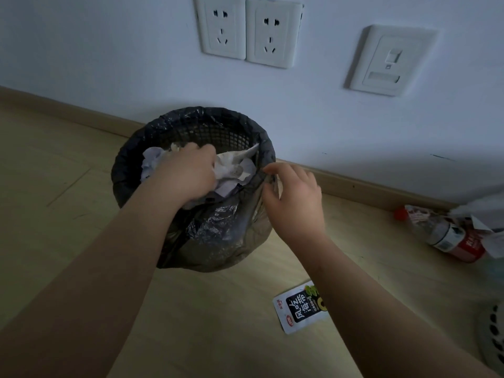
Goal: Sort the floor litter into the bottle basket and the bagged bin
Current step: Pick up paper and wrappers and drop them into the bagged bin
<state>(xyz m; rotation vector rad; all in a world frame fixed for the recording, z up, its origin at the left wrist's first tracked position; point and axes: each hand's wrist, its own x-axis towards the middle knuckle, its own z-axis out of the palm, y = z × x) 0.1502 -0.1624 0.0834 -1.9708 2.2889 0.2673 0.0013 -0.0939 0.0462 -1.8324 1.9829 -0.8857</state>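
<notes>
A black mesh bin (207, 124) lined with a dark plastic bag stands on the wood floor by the wall. My left hand (188, 173) reaches inside it, fingers closed on crumpled white paper (234, 167) that fills the top. My right hand (294, 197) pinches the bag's edge at the bin's right rim. A small snack packet (300, 309) with black print lies flat on the floor below the bin, partly under my right forearm. A clear plastic bottle (447, 236) with a red label lies on its side at the right, near the baseboard.
White crumpled tissue or plastic (482, 214) lies over the bottle at the right edge. A pale perforated basket (493, 339) shows at the lower right corner. Two wall sockets (248, 31) and a switch plate (390, 58) sit above the bin.
</notes>
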